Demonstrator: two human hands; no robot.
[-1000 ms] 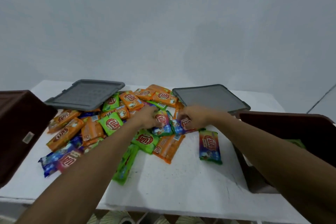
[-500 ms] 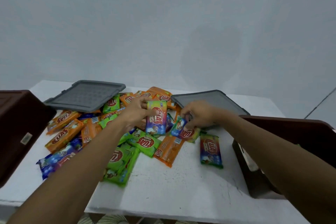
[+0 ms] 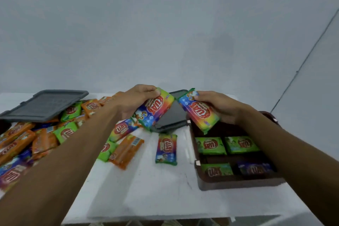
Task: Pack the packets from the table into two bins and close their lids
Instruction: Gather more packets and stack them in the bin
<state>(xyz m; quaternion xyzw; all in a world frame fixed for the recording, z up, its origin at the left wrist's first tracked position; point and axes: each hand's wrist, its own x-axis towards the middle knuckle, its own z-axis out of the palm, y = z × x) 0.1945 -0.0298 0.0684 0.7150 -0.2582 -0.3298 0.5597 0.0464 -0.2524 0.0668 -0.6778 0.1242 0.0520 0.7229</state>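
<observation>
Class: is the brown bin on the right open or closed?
Open: packets show inside the brown bin; a grey lid lies beside it.

Bare room of unclear kind: plain pale wall [image 3: 165, 24], white table [image 3: 156, 194].

Single head-worn view, forward and down over the table [image 3: 165, 189], close.

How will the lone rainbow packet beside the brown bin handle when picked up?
Probably light and fairly stiff: the right hand holds a similar packet by one end, unbent. The lone packet lies flat, so rolling seems unlikely; its glossy wrapper may slip.
</observation>
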